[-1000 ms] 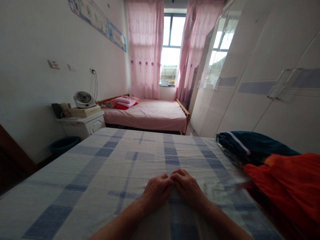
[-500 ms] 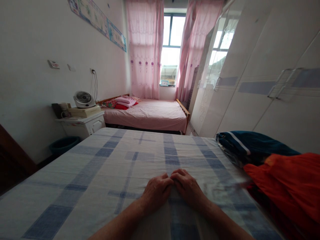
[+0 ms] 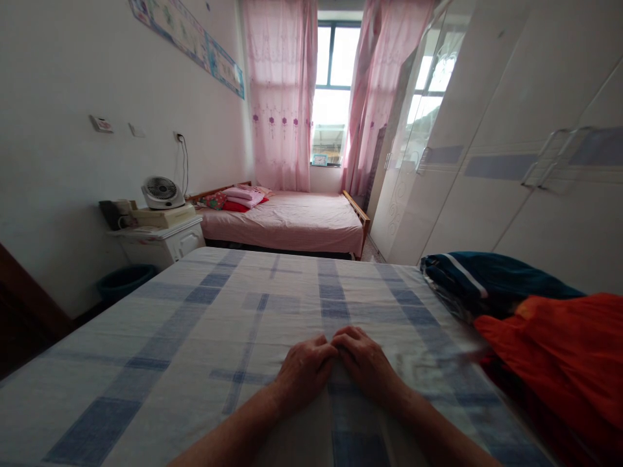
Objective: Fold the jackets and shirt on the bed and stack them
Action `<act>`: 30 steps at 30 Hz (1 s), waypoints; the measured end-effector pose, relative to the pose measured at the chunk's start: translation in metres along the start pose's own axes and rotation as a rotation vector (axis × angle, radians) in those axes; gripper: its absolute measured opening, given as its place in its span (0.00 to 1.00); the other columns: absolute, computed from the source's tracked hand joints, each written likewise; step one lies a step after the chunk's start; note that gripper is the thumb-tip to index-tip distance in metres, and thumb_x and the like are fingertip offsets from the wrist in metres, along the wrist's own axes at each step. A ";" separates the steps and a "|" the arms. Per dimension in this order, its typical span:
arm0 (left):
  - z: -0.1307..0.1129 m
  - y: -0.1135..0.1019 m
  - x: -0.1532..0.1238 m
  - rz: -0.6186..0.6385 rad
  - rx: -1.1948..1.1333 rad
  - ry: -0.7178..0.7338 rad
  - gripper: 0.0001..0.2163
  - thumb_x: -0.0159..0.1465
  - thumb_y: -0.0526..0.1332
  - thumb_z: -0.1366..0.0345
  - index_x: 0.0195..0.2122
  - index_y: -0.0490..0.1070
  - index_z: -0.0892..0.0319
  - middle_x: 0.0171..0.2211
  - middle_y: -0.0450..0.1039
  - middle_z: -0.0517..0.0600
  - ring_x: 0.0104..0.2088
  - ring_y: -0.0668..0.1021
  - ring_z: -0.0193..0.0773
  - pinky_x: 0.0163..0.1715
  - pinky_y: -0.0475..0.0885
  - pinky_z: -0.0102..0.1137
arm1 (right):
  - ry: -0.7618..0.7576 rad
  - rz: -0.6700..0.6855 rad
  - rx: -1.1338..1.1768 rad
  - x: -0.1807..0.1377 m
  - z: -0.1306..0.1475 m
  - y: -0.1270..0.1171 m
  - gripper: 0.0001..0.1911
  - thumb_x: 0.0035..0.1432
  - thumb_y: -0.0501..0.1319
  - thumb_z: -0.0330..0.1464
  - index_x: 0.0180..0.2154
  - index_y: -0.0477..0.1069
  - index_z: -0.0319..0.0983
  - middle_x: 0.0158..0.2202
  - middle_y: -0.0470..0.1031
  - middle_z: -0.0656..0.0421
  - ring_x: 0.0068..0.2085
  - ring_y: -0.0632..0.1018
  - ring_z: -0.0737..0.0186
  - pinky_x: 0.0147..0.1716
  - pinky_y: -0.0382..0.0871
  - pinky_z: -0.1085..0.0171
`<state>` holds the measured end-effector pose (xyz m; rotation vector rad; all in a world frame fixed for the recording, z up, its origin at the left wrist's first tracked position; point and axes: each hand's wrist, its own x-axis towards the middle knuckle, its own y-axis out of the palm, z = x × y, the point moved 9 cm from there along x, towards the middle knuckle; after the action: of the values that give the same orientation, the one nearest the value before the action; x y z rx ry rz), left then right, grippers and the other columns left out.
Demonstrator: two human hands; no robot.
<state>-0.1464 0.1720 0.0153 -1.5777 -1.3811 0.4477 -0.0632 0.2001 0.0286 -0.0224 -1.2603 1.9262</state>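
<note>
- At my far left, a round-rimmed dark blue bin (image 3: 127, 280) sits beside the white nightstand (image 3: 187, 243), whose door carries a raised panel; a fan (image 3: 163, 188) with a round grille stands on the box (image 3: 163, 217) on top.
- The sheet (image 3: 195, 344) spreads nearly flat in front of me, woven white cloth with faded blue bands and fine creases. Its broad bands run away from me toward the far edge; the near end leaves my view, so I cannot tell its long axis.
- Past that edge lies a smooth pink bedcover (image 3: 296, 224), with folded pink and red bedding (image 3: 243, 196) heaped at its left.
- My left hand (image 3: 307, 364) rests palm down on the sheet, fingers bent, pressed side by side, aimed forward and inward.
- My right hand (image 3: 363, 355) mirrors it, fingers likewise curled and close, touching the left's; whether either pinches cloth underneath, I cannot tell.
- Farther right, a dark teal garment (image 3: 516, 275) with a pale stripe and a crumpled orange cloth (image 3: 559, 344) crowd the sheet's edge.
- Behind them rises the glossy, flat-doored wardrobe (image 3: 487, 214).
</note>
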 end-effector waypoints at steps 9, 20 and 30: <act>0.002 0.000 0.001 -0.004 0.002 0.001 0.09 0.63 0.53 0.70 0.35 0.72 0.56 0.34 0.70 0.47 0.36 0.74 0.36 0.37 0.65 0.27 | -0.004 -0.001 -0.002 0.000 0.000 0.000 0.09 0.61 0.52 0.25 0.37 0.69 0.41 0.38 0.70 0.59 0.43 0.70 0.63 0.45 0.64 0.62; 0.001 0.000 0.000 -0.008 0.015 0.011 0.08 0.64 0.53 0.69 0.35 0.71 0.55 0.34 0.70 0.47 0.35 0.75 0.35 0.36 0.65 0.27 | -0.010 0.001 -0.020 0.001 0.000 0.001 0.09 0.61 0.53 0.25 0.37 0.69 0.41 0.38 0.71 0.59 0.42 0.70 0.63 0.45 0.63 0.63; 0.000 0.000 0.001 0.003 0.012 0.007 0.08 0.64 0.53 0.69 0.36 0.72 0.55 0.34 0.71 0.47 0.35 0.75 0.35 0.36 0.66 0.27 | -0.019 0.006 -0.025 0.001 -0.001 0.001 0.08 0.61 0.53 0.26 0.37 0.69 0.41 0.39 0.70 0.59 0.42 0.69 0.63 0.45 0.63 0.62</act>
<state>-0.1466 0.1735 0.0159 -1.5708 -1.3685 0.4509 -0.0643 0.2013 0.0277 -0.0207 -1.2980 1.9203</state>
